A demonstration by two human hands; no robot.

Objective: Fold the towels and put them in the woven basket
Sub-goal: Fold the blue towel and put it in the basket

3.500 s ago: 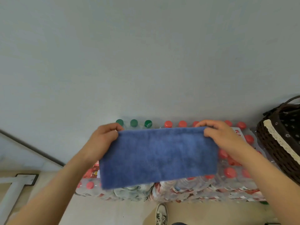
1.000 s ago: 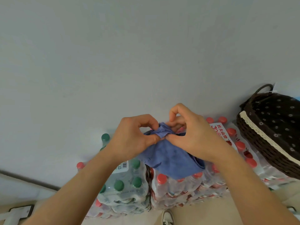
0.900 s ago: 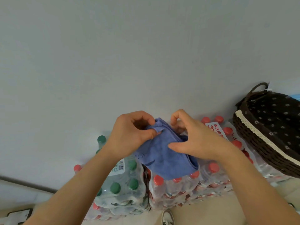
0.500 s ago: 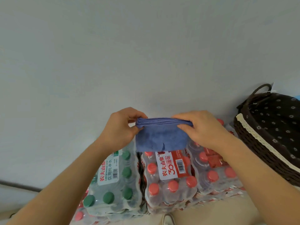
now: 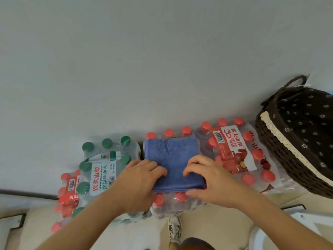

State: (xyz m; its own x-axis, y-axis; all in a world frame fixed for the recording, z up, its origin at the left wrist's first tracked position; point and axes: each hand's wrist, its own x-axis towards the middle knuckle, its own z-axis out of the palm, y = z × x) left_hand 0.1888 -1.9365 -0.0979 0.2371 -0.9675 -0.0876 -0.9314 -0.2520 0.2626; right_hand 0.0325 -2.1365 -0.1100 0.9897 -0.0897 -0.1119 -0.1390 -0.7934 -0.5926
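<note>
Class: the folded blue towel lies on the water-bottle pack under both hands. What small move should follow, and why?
Probably lift the blue towel toward the woven basket on the right. It lies folded on the red-capped pack, the right hand pinches its near edge, the left hand rests on top, and the basket stands open.

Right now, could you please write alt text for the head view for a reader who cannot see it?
A person's left hand and right hand hold a folded blue towel on a pack of red-capped bottles. A green-capped pack lies to its left, a woven basket to the right.
</note>
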